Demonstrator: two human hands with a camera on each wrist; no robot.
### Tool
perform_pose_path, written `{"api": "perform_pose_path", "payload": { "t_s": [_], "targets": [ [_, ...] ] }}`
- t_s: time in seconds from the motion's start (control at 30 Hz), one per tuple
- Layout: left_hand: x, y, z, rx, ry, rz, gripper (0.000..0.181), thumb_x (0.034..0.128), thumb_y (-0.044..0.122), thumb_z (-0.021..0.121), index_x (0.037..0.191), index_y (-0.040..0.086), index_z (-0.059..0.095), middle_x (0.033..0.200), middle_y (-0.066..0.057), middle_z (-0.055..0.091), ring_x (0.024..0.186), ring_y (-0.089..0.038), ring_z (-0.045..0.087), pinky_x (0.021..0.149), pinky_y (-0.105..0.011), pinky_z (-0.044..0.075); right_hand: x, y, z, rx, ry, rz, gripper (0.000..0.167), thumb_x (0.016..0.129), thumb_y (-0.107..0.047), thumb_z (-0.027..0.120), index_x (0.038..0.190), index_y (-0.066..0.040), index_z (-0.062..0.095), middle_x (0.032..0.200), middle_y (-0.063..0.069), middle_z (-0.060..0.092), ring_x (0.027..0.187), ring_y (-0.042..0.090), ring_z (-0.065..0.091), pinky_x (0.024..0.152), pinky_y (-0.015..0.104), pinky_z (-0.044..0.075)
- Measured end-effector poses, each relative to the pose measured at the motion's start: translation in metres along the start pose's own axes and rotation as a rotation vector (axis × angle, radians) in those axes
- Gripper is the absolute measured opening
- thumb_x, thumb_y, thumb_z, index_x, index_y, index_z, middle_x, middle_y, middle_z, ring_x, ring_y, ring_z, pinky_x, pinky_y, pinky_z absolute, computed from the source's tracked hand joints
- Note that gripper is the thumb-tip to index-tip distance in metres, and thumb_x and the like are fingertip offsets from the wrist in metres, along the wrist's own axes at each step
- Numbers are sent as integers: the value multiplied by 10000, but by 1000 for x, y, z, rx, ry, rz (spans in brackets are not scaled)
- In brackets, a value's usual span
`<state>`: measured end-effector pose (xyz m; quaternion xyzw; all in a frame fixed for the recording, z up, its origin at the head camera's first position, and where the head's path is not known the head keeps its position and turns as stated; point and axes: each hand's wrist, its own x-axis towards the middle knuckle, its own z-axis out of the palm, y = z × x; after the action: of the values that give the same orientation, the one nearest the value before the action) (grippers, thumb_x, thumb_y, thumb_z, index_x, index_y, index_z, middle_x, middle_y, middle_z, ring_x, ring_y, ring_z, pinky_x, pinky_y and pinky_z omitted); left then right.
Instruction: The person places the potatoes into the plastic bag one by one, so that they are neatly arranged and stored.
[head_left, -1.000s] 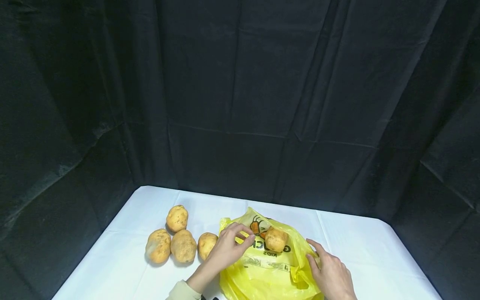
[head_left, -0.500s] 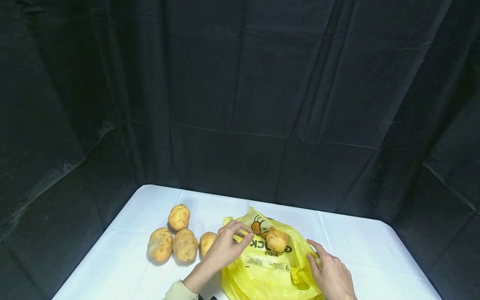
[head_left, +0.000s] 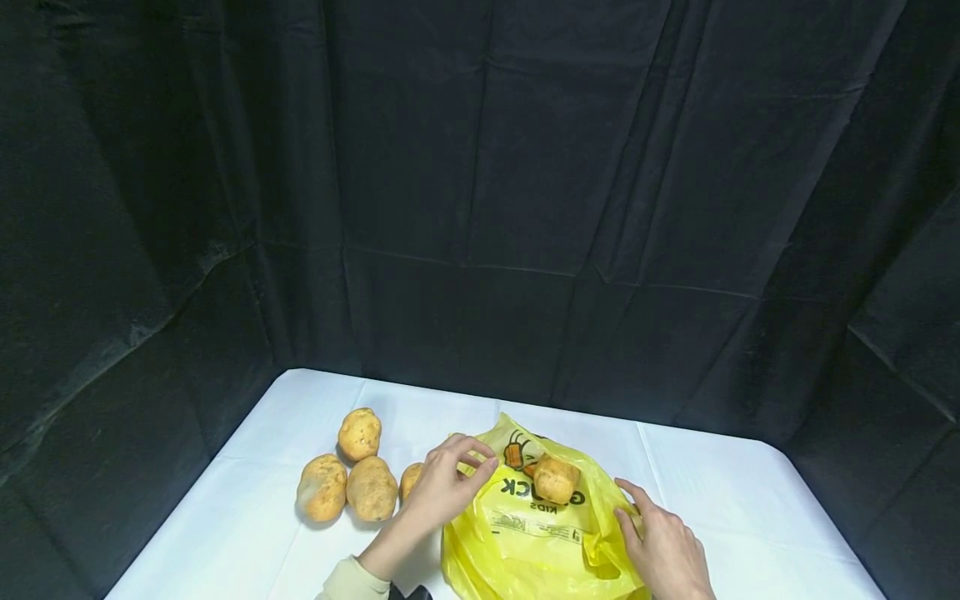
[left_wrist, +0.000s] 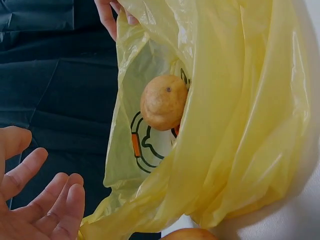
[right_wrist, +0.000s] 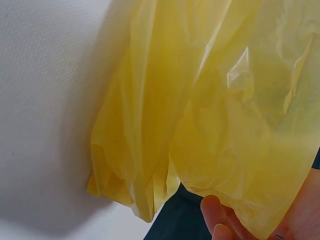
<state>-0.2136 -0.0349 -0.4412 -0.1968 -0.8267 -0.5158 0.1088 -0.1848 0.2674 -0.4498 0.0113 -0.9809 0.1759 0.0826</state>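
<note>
Dark cloth (head_left: pixel 480 183) hangs behind and at both sides; in front of it, a white table (head_left: pixel 750 517), corners rounded.

Yellow bag (head_left: pixel 517 558) lies on the table before the person; mouth spread, facing up and toward the far side, one corner peaked at the far left; long axis not certain, since the near, crumpled part runs out of frame; print inside reads mirrored, its lines running left to right with a slight downward slope.

Right hand (head_left: pixel 663 542) at the bag's right edge; rim held between thumb and fingers. Left hand (head_left: pixel 452 479) over the bag's left edge; fingers loosely bent and apart, gripping nothing; contact with the plastic cannot be told. Pale sleeve (head_left: pixel 351 581) at the left wrist.

Left potato (head_left: pixel 322 488): long axis near to far, far end leaning slightly right; middle potato (head_left: pixel 372 489) just beside it, long axis also near to far; far potato (head_left: pixel 360 433) beyond these two, more rounded; bagged potato (head_left: pixel 557 480) on the printed inner panel, nearly round, long axis unclear; fourth potato (head_left: pixel 409 478) partly hidden behind the left hand, axis not readable.
</note>
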Motion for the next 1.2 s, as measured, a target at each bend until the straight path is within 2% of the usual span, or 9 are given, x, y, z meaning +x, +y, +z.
{"api": "perform_pose_path", "payload": {
  "t_s": [0.2,0.43,0.67,0.87,1.2],
  "targets": [
    [-1,0,-5,11,9,-20,120,953,245,649,1007,149,695,1064,19,616,916,-145,651,705,-232,529,1,0,0,-7,-11,17,424,927,-185,657,1329,-86,567,1056,182,692,768,275,659,619,502,507],
    [-3,-1,-9,57,54,1,105,944,235,660,987,150,704,1017,35,629,894,-132,656,697,-237,529,0,0,1,-1,-34,31,439,923,-188,667,1336,-83,561,1065,176,688,662,188,567,601,465,493],
    [-3,-5,-16,42,76,-17,118,947,235,650,994,136,694,1039,12,620,922,-176,653,699,-247,525,-1,1,1,14,-9,6,420,938,-186,648,1337,-87,562,1054,188,692,768,266,660,631,501,512],
    [-6,-9,-22,69,103,-18,86,936,192,660,990,135,696,1066,-4,620,932,-192,657,692,-243,525,-2,4,3,18,6,-14,416,934,-178,648,1333,-92,566,1060,202,688,775,296,666,605,493,508],
    [-8,-16,-28,53,120,-35,74,934,164,659,989,125,691,1090,-29,613,944,-213,654,703,-238,533,-2,5,3,18,13,-23,414,935,-183,649,1331,-95,567,1040,186,694,740,252,648,585,476,494]
  ]
}}
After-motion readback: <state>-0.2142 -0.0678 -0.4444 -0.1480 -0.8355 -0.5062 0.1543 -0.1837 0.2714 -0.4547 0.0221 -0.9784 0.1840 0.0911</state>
